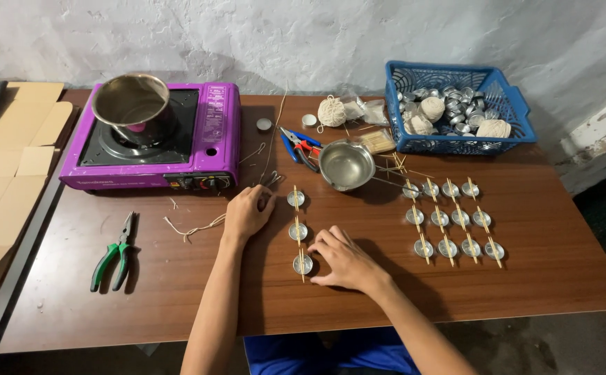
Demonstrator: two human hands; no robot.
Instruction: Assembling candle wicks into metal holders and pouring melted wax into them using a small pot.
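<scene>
A makeshift craft workshop, set up in what looks like a bare back room: a dark wooden surface point(178, 305) stands against a rough, patchy whitewashed wall point(317, 35), with flattened cardboard point(11, 167) lying at one end. A purple portable gas stove point(205, 149) carrying a steel pot point(133, 101), a small metal pouring pot point(346, 164), balls of pale string point(331, 111) and a blue plastic basket point(504, 90) of small metal cups point to small-scale handwork. Green-handled pliers point(115, 253), red-and-blue pliers point(301, 147) and rows of little tins point(452, 219) laid out with wooden sticks complete the scene.
</scene>
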